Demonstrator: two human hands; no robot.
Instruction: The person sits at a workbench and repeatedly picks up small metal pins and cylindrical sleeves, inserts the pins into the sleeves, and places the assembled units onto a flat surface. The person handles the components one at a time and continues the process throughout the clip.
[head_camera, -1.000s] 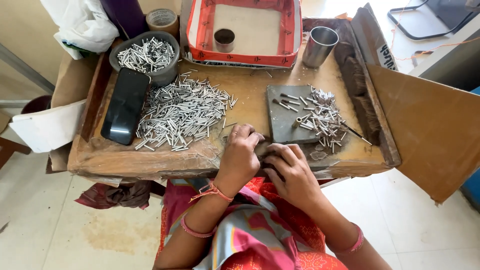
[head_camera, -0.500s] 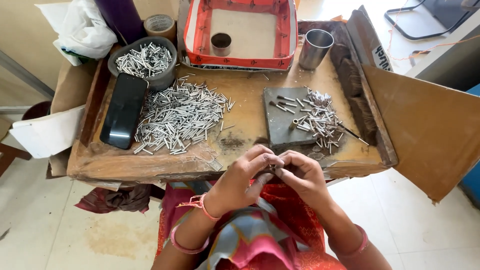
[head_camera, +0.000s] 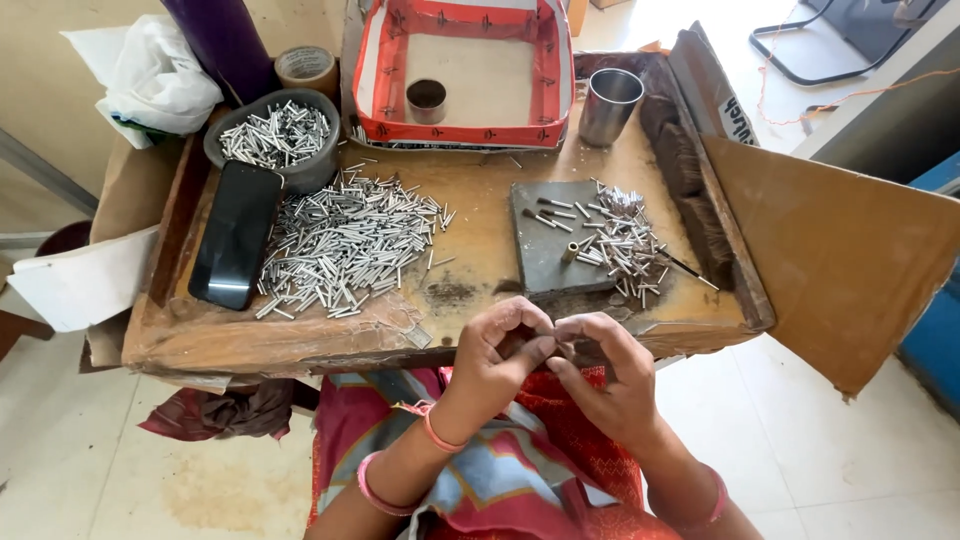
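While both hands' fingers (head_camera: 540, 345) pinch perhaps a small tube, loose tubes (head_camera: 345, 245) crowd the tray (head_camera: 300, 335).

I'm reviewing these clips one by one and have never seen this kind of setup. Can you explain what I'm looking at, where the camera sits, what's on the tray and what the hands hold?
There is no machine: a seated person works with bare hands, filmed by a camera on their head looking down. The left hand and right hand meet fingertip to fingertip at the near edge of a worn wooden tray, pinching something too small to identify. On the tray lie a large pile of small metal tubes, a black phone, a grey bowl of tubes, a dark slab with a smaller pile of tubes, a steel cup and a red-edged box.
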